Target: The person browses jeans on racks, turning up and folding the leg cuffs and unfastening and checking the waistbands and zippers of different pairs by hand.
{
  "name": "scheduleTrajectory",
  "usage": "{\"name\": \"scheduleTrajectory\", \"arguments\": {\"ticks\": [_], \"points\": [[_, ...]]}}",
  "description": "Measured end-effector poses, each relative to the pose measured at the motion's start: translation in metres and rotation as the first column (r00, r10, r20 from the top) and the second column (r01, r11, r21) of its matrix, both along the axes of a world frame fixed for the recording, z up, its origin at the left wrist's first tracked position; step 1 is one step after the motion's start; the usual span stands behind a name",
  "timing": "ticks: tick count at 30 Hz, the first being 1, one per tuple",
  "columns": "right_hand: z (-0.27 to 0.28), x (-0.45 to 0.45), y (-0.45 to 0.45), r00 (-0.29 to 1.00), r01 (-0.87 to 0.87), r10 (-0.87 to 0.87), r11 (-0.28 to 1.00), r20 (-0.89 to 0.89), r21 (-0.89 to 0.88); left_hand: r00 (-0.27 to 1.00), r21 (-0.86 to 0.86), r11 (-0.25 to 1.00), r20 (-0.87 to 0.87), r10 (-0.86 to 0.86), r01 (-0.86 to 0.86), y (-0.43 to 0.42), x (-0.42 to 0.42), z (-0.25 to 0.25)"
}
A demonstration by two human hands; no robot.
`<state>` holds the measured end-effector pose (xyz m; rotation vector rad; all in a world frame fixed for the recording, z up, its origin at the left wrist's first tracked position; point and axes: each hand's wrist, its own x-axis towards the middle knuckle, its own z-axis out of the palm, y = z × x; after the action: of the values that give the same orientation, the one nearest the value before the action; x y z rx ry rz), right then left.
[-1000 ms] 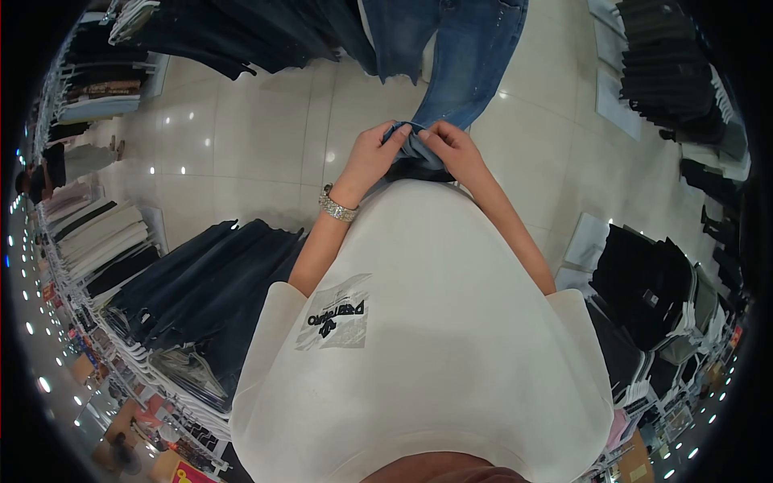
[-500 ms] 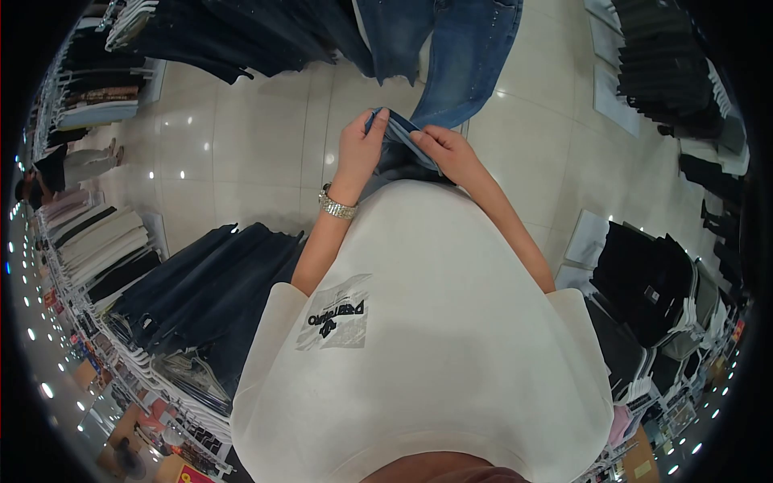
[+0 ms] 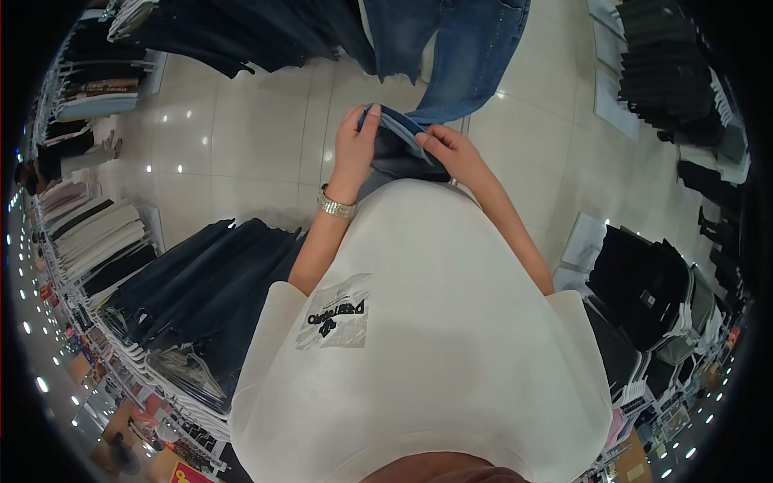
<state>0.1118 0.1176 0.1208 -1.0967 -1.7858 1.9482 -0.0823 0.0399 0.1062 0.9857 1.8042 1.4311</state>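
A pair of blue jeans hangs in front of me, one leg drawn toward my body. Its hem, with the paler inner side showing, is stretched between both hands. My left hand is closed on the left end of the hem, thumb on top; a metal watch is on that wrist. On the other end, my right hand pinches the hem between thumb and fingers. Below the hem, close to my white shirt, something dark shows that I cannot make out clearly.
More dark jeans hang beside the held pair. Racks of dark jeans stand at the lower left and of black trousers at the right. A person is at the far left. Pale floor tiles lie between the racks.
The hem has been pulled wider and tilted, so more of its inner side and the dark area below show. My left hand has shifted slightly up and left.
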Motion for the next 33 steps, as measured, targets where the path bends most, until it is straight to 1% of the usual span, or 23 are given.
{"name": "scheduleTrajectory", "arguments": {"ticks": [2, 3, 5, 8, 11, 14, 17, 20, 23, 26, 29, 32, 33], "points": [[-0.001, 0.000, 0.001, 0.997, 0.079, -0.079, 0.997, -0.006, 0.010, 0.996, -0.061, 0.998, 0.083, 0.015, -0.010, -0.002, -0.002, -0.001], [-0.001, 0.000, 0.001, 0.993, 0.118, -0.118, 0.993, -0.011, 0.015, 0.992, -0.061, 0.998, 0.128, 0.005, 0.002, -0.002, -0.001, 0.003], [-0.002, 0.000, 0.000, 0.990, 0.138, -0.138, 0.990, -0.017, 0.010, 0.976, -0.057, 0.998, 0.216, -0.014, 0.027, -0.003, 0.002, 0.012], [0.002, 0.000, -0.001, 0.991, 0.132, -0.132, 0.991, -0.019, 0.006, 0.980, -0.038, 0.999, 0.200, -0.017, 0.025, -0.003, 0.004, 0.020], [0.002, 0.000, -0.004, 0.993, 0.119, -0.119, 0.993, -0.029, 0.000, 0.980, -0.049, 0.999, 0.198, 0.009, 0.001, -0.004, 0.000, 0.013], [0.004, 0.000, -0.006, 0.996, 0.085, -0.085, 0.996, -0.028, -0.011, 0.971, -0.023, 0.999, 0.235, 0.045, -0.041, -0.006, -0.005, 0.005], [0.006, -0.001, -0.008, 0.999, 0.050, -0.050, 0.998, -0.012, -0.032, 0.974, -0.020, 0.997, 0.213, 0.072, -0.070, -0.008, -0.012, -0.001], [0.013, -0.001, -0.010, 1.000, 0.014, -0.013, 0.997, 0.003, -0.075, 0.919, -0.027, 0.990, 0.370, 0.137, -0.136, -0.009, -0.017, 0.005], [0.011, -0.002, -0.012, 1.000, -0.014, 0.013, 0.995, -0.012, -0.098, 0.921, 0.005, 0.984, 0.352, 0.165, -0.178, -0.010, -0.016, 0.008], [0.013, -0.003, -0.012, 1.000, -0.022, 0.022, 0.996, 0.001, -0.087, 0.918, 0.003, 0.982, 0.355, 0.174, -0.187, -0.014, -0.026, -0.002], [0.014, -0.003, -0.013, 1.000, -0.017, 0.018, 0.997, 0.009, -0.077, 0.904, 0.017, 0.982, 0.395, 0.165, -0.187, -0.014, -0.028, -0.004], [0.016, -0.004, -0.013, 0.999, 0.031, -0.029, 0.996, 0.023, -0.087, 0.924, -0.027, 0.990, 0.355, 0.141, -0.141, -0.015, -0.026, 0.001], [0.017, -0.005, -0.013, 0.998, 0.054, -0.051, 0.994, 0.031, -0.094, 0.928, -0.041, 0.995, 0.359, 0.102, -0.093, -0.016, -0.026, 0.000]]}}
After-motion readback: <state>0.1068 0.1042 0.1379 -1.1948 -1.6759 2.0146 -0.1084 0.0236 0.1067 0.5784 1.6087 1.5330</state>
